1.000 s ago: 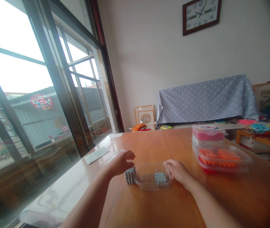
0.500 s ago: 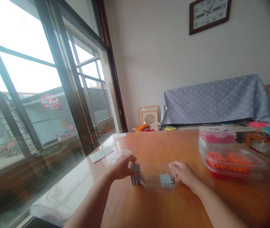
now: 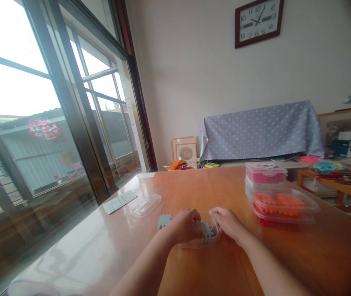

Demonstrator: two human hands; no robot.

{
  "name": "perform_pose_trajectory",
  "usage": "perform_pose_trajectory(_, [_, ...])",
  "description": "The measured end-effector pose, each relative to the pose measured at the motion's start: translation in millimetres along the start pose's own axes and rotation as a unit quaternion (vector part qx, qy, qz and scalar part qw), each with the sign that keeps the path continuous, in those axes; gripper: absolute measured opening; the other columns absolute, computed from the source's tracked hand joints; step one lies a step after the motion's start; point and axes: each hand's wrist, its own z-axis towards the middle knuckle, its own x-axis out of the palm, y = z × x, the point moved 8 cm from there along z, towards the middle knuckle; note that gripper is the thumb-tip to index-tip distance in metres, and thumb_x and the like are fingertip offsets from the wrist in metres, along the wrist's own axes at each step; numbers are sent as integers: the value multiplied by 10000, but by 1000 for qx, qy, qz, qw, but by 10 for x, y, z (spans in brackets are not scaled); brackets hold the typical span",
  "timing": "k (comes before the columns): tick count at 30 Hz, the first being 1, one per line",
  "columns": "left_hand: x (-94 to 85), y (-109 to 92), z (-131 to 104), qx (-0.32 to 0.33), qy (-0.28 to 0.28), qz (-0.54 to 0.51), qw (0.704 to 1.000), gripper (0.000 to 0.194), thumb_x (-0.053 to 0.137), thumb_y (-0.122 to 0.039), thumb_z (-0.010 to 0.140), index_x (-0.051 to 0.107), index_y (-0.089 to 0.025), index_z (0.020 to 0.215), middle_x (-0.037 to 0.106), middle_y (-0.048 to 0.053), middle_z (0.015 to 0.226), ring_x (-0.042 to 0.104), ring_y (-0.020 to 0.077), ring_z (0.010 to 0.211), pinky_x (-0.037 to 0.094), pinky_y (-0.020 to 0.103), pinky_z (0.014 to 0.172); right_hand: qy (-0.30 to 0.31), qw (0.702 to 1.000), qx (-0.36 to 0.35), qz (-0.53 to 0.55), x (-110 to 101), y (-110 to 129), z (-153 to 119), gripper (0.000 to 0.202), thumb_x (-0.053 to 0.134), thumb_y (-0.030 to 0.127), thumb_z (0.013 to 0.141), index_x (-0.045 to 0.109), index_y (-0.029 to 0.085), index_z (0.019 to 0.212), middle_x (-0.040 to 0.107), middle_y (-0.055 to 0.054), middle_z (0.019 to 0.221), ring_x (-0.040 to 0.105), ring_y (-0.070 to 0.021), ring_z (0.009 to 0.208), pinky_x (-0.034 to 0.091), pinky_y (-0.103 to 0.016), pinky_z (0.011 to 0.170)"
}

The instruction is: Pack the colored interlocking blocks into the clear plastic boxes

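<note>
My left hand (image 3: 187, 225) reaches into a clear plastic container (image 3: 194, 246), its fingers curled down at a grey notched puzzle tile (image 3: 206, 228). The hand hides part of the tile and much of the container's inside. My right hand (image 3: 224, 222) grips the container's right rim between thumb and fingers. Left of the container, partly behind my left wrist, stands a stack of grey notched tiles (image 3: 164, 220).
A clear lid (image 3: 147, 205) and a printed sheet (image 3: 120, 202) lie on the wooden table (image 3: 190, 189) to the left. At right stand clear boxes with orange pieces (image 3: 278, 203) and a pink-filled box (image 3: 266, 173).
My left hand has moved right, from the tile stack into the container, carrying a grey tile. The right hand stays at the rim. The camera view has turned slightly right.
</note>
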Motion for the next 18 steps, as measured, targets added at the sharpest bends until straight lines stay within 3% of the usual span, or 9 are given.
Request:
perform_pose_trajectory(5, [149, 47, 89, -37, 3, -9, 999, 495, 807, -431, 656, 674, -263, 1103, 705, 49, 1123, 654, 256, 996, 490, 290, 765, 2, 1000, 11, -1, -4, -32, 17, 337, 544, 519, 865, 635, 204, 784, 604, 29, 563, 528, -129, 476, 398, -226, 451])
perform_pose_trajectory(11, [95, 135, 107, -48, -32, -4, 998, 297, 640, -248, 746, 688, -209, 1037, 733, 57, 1044, 670, 211, 883, 474, 270, 717, -4, 1000, 7, 1, -16, -14, 18, 319, 543, 493, 874, 633, 200, 783, 606, 28, 570, 534, -127, 479, 406, -225, 451])
perform_pose_trajectory(18, [128, 82, 56, -70, -1, 2, 998, 264, 620, -225, 732, 728, -229, 972, 757, 35, 941, 672, 206, 840, 456, 267, 694, 7, 1000, 20, 1, -14, 24, -29, 285, 546, 469, 878, 627, 202, 823, 587, 41, 538, 534, -113, 421, 347, -205, 404])
